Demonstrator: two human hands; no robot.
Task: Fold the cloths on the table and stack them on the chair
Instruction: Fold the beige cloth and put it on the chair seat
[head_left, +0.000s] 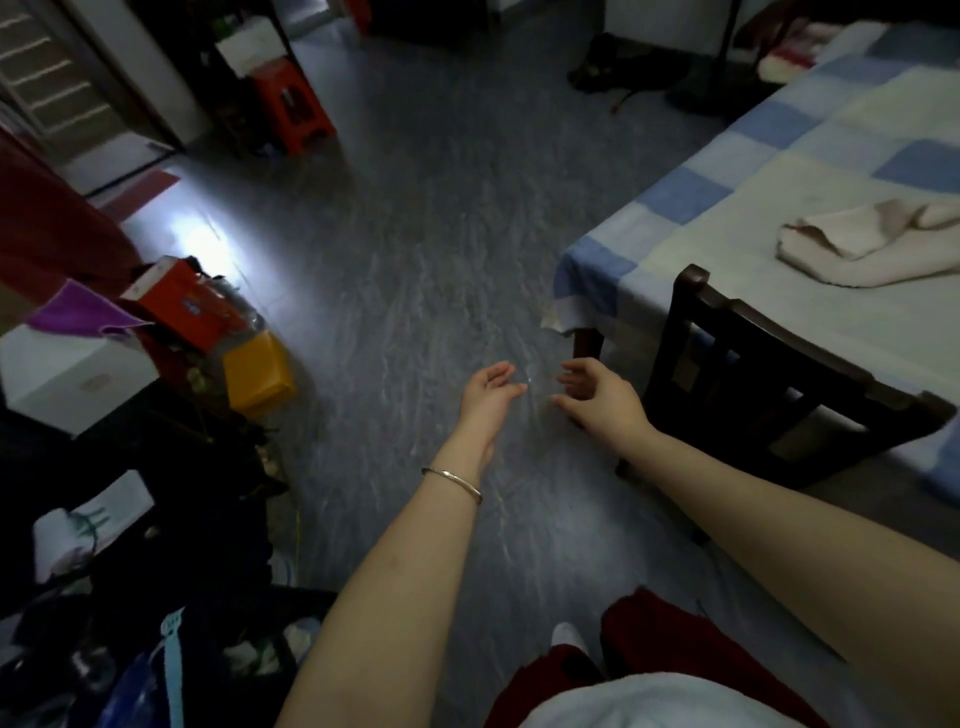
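A crumpled beige cloth (872, 247) lies on the table (727, 218), which wears a blue and cream checked cover, at the right. A dark wooden chair (769, 384) stands pushed against the table's near edge; its seat is hidden. My left hand (488, 395), a silver bangle on its wrist, is stretched out over the grey floor, palm turned inward, fingers apart, holding nothing. My right hand (597, 395) hovers close beside it, just left of the chair's back, fingers curled loosely and empty. Both hands are well left of the cloth.
Clutter lines the left side: a yellow box (260, 374), an orange-red box (182, 301), a purple cloth (83, 312), a white box (67, 374), dark bags. A red plastic stool (291, 104) stands far back. Grey floor (415, 234) stretches between clutter and table.
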